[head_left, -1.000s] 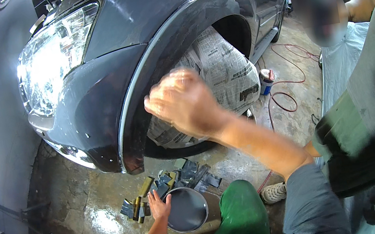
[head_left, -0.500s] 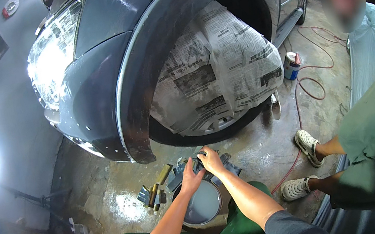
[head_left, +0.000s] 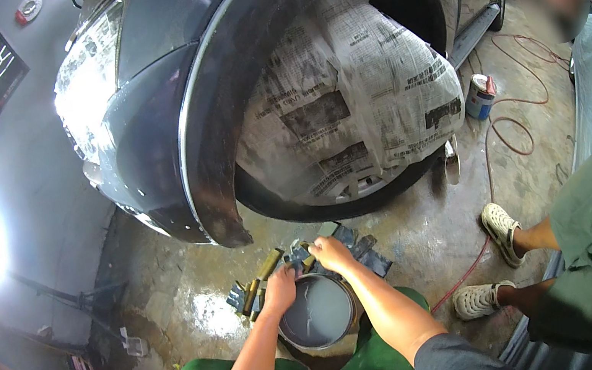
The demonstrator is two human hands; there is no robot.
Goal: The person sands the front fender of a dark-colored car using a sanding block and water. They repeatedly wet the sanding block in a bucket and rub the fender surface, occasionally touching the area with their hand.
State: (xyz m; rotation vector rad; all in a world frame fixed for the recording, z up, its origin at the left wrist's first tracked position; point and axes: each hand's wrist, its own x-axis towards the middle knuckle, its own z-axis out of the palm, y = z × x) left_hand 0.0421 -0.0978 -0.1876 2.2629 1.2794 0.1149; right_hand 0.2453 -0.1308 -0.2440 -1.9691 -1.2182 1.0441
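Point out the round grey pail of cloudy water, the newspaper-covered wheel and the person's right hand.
Round grey pail of cloudy water [head_left: 298, 336]: head view, on its near left rim.
Newspaper-covered wheel [head_left: 344, 100]: head view, middle of the paper.
Right hand [head_left: 331, 252]: head view, back of the hand.

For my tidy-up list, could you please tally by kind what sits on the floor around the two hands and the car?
Round metal bucket of grey liquid: 1
Spray can with a red cap: 1
Pale clog shoes on the other person: 2
Red hose: 1
Total: 5
The grey sheets and sticks under the left hand and right hand overlap too much to count.
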